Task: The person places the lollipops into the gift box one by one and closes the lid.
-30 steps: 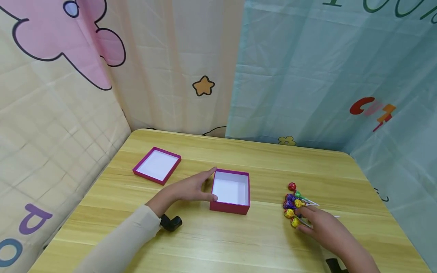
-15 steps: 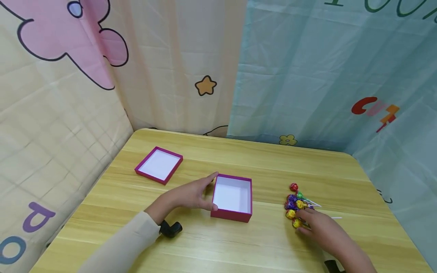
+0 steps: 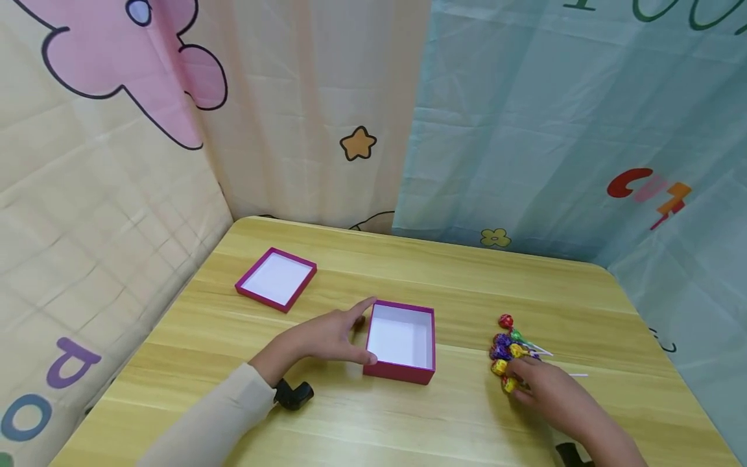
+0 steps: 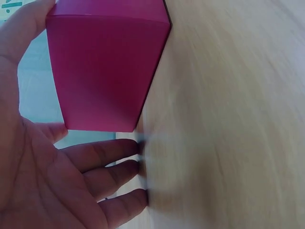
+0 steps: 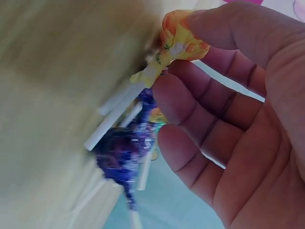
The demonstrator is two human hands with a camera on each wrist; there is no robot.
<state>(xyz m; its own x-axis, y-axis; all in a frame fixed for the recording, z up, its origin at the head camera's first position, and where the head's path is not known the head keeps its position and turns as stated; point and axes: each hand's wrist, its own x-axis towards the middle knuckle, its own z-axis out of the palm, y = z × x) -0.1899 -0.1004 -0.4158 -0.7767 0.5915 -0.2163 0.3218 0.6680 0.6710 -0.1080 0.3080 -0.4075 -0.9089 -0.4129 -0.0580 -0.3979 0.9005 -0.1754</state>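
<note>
A square magenta box with a white inside stands open-topped mid-table. My left hand spans its left side, holding it with the thumb at the near rim and the index finger at the far corner. In the left wrist view, the other three fingers stay off the box wall. To the right, my right hand is over a cluster of wrapped lollipops. Its thumb and fingers pinch a yellow-orange lollipop, seen in the right wrist view, close to purple-wrapped ones.
The magenta lid lies with its white inside up at the back left of the wooden table. Printed curtains hang behind and at both sides. A black wrist mount sits under the left wrist.
The box and my left hand have shifted slightly toward me. The right hand stays among the lollipops with little movement. The whole head view has drifted a little.
</note>
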